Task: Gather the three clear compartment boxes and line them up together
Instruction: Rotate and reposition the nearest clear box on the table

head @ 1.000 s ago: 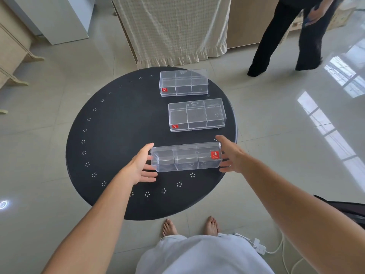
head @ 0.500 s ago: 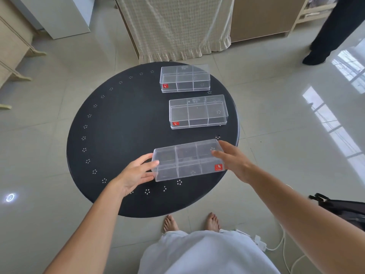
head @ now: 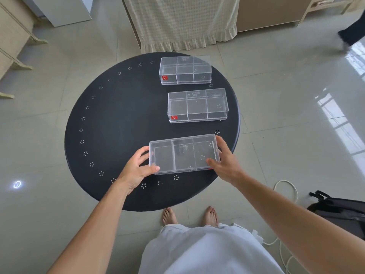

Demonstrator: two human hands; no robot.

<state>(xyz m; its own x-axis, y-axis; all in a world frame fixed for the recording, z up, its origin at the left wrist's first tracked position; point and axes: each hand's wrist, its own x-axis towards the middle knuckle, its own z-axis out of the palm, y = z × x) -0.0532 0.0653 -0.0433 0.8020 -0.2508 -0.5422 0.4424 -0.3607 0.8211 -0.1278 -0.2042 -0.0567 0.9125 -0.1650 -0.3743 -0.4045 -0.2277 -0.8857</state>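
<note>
Three clear compartment boxes lie on a round black table [head: 110,123]. The far box [head: 185,70] sits at the table's back edge, the middle box [head: 198,105] a gap in front of it, both with a red sticker at the front left. The near box [head: 184,154] is held at both ends, its top face turned up toward me. My left hand [head: 136,171] grips its left end, thumb on the front corner. My right hand [head: 225,162] grips its right end and covers the red sticker.
A cloth-draped cabinet [head: 181,20] stands just behind the table. A dark bag [head: 339,210] and white cable [head: 286,186] lie on the tiled floor at my right. Another person's foot [head: 349,35] shows at the far right. My bare feet [head: 189,215] stand at the table's near edge.
The near box has tipped from standing on its side to its broad face turned up, held in both hands. The other person has walked off to the right.
</note>
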